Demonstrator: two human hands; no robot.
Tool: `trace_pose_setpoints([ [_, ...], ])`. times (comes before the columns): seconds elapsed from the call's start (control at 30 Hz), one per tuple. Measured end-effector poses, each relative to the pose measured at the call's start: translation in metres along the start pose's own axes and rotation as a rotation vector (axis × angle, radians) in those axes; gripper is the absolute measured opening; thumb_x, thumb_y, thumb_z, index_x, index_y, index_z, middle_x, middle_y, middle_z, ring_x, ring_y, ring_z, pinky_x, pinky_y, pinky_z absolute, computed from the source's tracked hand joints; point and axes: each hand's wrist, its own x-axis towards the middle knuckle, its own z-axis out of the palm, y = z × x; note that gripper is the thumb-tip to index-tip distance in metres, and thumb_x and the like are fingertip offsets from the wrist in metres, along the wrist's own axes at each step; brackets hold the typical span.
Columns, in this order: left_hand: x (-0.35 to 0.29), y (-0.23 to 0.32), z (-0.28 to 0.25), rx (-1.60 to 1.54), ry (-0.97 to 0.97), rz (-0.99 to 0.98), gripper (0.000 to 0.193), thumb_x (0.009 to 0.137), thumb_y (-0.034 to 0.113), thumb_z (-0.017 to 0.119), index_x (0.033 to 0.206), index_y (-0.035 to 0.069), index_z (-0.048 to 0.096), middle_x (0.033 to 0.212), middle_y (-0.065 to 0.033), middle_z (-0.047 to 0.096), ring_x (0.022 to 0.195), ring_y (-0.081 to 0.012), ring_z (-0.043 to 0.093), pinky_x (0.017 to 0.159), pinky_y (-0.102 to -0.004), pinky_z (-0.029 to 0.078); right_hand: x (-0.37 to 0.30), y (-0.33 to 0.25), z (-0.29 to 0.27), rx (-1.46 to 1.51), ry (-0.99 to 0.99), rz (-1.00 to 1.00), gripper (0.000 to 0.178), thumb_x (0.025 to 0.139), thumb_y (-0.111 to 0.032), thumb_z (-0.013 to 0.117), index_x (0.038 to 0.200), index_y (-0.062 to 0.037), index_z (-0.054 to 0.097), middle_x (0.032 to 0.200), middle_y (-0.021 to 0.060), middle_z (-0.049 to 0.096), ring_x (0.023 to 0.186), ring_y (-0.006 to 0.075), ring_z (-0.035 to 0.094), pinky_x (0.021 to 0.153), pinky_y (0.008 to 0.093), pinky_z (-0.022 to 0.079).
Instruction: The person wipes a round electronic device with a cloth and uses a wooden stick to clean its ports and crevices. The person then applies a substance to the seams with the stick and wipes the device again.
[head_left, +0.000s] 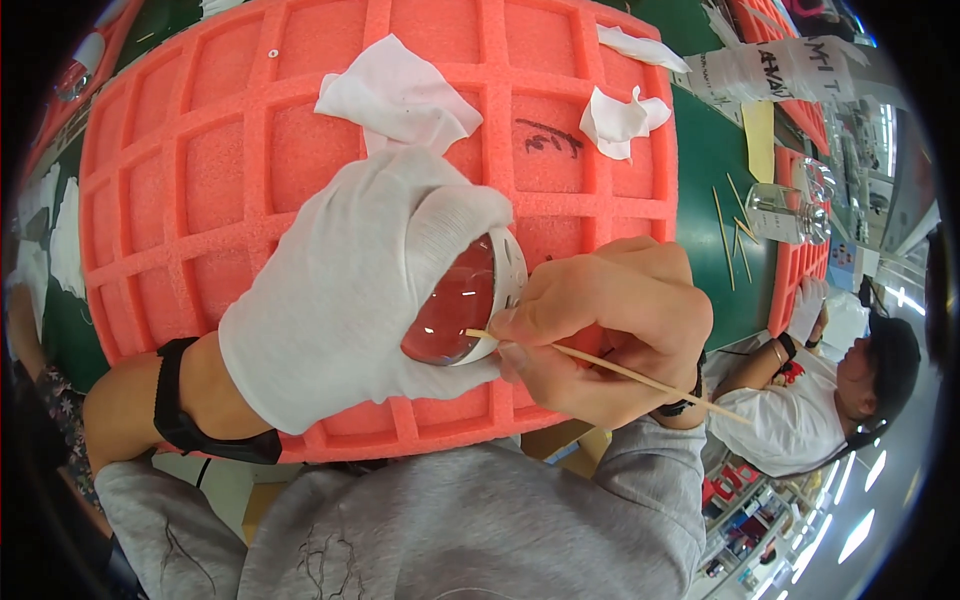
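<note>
My left hand [335,285], in a white glove, is closed round a round, shiny glass-faced part [458,295] with a white rim. The glass looks reddish over the pink foam tray [360,420], and the part is held above it. My bare right hand [625,320] pinches a thin wooden stick [650,381] between thumb and fingers. Its near end slants out to the lower right. The other tip meets the edge of the glass by the white rim. Part of the rim is hidden behind my fingers.
White cloths [400,95] and a crumpled white piece [622,120] lie on the tray's far side. On the green table [705,150] to the right are several loose wooden sticks [723,238] and a clear glass bottle [775,213]. A co-worker [800,415] sits at far right.
</note>
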Motion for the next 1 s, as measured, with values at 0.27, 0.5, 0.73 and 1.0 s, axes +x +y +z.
trace_pose_setpoints([
  [0.27, -0.002, -0.001, 0.001, -0.012, -0.007, -0.015, 0.079, 0.057, 0.018, 0.091, 0.126, 0.008, 0.053, 0.114, -0.0122, 0.057, 0.103, -0.0317, 0.057, 0.090, -0.0430, 0.048, -0.006, 0.010, 0.004, 0.150, 0.056, 0.051, 0.016, 0.067, 0.018, 0.057, 0.077, 0.0062, 0.059, 0.072, 0.0164, 0.070, 0.059, 0.0224, 0.073, 0.053, 0.0276, 0.057],
  [0.5, -0.002, 0.000, 0.003, -0.039, 0.020, -0.047, 0.076, 0.057, 0.016, 0.089, 0.124, 0.009, 0.055, 0.113, -0.0119, 0.057, 0.103, -0.0318, 0.057, 0.089, -0.0431, 0.049, -0.006, 0.003, 0.008, 0.071, 0.083, 0.077, 0.013, 0.067, 0.016, 0.057, 0.075, 0.0057, 0.058, 0.066, 0.0141, 0.068, 0.054, 0.0198, 0.070, 0.050, 0.0266, 0.055],
  [0.73, -0.001, -0.003, 0.002, -0.030, 0.014, -0.023, 0.076, 0.055, 0.014, 0.087, 0.123, 0.008, 0.055, 0.111, -0.0118, 0.057, 0.102, -0.0324, 0.057, 0.089, -0.0426, 0.049, 0.001, 0.001, 0.012, -0.077, 0.110, 0.026, 0.009, 0.064, 0.010, 0.061, 0.070, 0.0037, 0.060, 0.059, 0.0106, 0.065, 0.046, 0.0156, 0.065, 0.046, 0.0237, 0.050],
  [1.0, 0.002, -0.001, 0.003, -0.036, 0.015, 0.001, 0.076, 0.055, 0.015, 0.089, 0.123, 0.008, 0.055, 0.112, -0.0115, 0.057, 0.104, -0.0320, 0.056, 0.092, -0.0421, 0.047, -0.003, -0.001, 0.010, -0.195, 0.117, -0.028, 0.010, 0.065, 0.009, 0.065, 0.073, 0.0035, 0.064, 0.060, 0.0083, 0.065, 0.048, 0.0139, 0.065, 0.047, 0.0240, 0.048],
])
